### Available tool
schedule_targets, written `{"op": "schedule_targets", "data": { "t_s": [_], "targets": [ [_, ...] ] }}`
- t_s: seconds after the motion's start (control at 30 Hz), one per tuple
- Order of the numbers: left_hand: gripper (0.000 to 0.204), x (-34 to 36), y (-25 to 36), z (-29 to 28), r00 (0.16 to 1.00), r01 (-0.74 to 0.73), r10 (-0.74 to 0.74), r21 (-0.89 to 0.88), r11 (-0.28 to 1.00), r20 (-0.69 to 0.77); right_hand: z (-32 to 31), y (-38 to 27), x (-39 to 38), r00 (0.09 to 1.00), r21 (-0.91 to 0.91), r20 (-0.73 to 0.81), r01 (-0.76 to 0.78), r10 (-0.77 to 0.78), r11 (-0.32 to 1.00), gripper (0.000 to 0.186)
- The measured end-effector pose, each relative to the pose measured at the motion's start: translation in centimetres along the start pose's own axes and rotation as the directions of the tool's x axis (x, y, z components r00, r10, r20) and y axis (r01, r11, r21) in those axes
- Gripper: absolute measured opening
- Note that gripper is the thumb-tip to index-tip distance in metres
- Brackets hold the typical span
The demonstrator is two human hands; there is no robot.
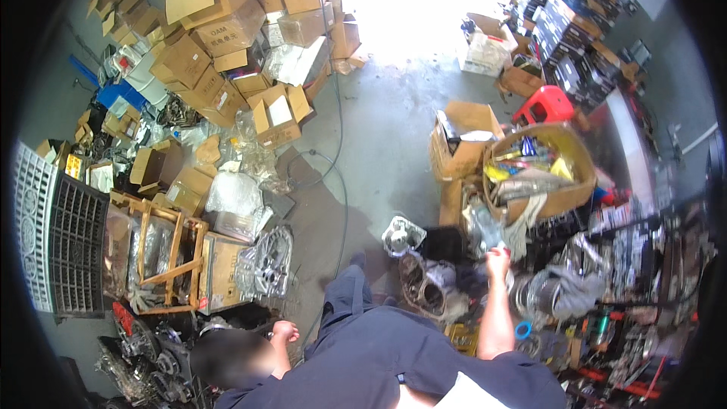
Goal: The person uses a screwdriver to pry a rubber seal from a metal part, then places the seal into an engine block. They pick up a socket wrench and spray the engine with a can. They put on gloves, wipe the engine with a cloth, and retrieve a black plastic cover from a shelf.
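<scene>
My right arm reaches forward, and my right hand point(497, 259) is closed on the near end of a see-through, greyish bottle-like plastic thing point(485, 229); its exact kind is hard to make out. Just beyond lies a grey cloth point(525, 229) hanging from a big open carton point(579, 195). Low on the left, my left hand point(285, 331) has its fingers curled in, with nothing visible in it. A blurred dark patch covers part of that arm. Nearest to this hand is a large cast-metal gearbox housing point(265, 263).
Left of the walkway point(386, 136), cardboard boxes point(235, 30) are piled high. A dark hose point(344, 174) runs along the floor. Metal housings point(432, 288) stand by my legs. A red plastic stool point(547, 104) and stacked boxes point(568, 30) are at the right.
</scene>
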State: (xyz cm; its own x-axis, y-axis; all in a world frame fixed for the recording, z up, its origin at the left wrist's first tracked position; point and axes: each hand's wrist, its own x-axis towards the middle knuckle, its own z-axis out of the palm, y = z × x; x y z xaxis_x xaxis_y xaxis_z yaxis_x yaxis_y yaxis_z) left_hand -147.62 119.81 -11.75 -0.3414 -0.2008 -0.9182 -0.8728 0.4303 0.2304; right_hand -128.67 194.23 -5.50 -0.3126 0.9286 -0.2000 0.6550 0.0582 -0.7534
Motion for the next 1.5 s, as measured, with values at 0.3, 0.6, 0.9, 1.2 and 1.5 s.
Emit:
{"op": "schedule_targets", "data": {
  "t_s": [0.3,0.6,0.9,1.2,1.5],
  "targets": [
    [0.028,7.7,34.5,12.9,0.867,-0.498,0.446,0.335,0.800,0.223,23.7,-17.3,7.9,0.618,-0.138,0.692,-0.393,0.373,0.909,0.033],
    [0.029,4.9,67.6,18.1,0.774,-0.380,0.046,0.406,0.831,0.631,25.4,-21.2,21.4,0.552,-0.114,0.585,-0.669,0.594,0.734,0.018],
    [0.027,10.0,90.1,27.8,0.907,-0.123,0.001,0.264,0.957,0.421,35.7,-32.3,47.9,0.373,-0.304,0.605,-0.707,0.703,0.638,0.016],
    [0.021,13.5,117.0,42.3,0.918,-0.364,0.351,0.042,0.930,0.182,43.9,-56.2,90.7,0.684,-0.148,0.608,-0.403,0.404,0.903,0.011],
    [0.024,27.4,144.8,55.5,0.907,-0.370,0.164,0.552,0.747,0.387,54.2,-70.3,117.6,0.799,0.132,0.566,-0.329,0.201,0.935,0.018]
  ]
}}
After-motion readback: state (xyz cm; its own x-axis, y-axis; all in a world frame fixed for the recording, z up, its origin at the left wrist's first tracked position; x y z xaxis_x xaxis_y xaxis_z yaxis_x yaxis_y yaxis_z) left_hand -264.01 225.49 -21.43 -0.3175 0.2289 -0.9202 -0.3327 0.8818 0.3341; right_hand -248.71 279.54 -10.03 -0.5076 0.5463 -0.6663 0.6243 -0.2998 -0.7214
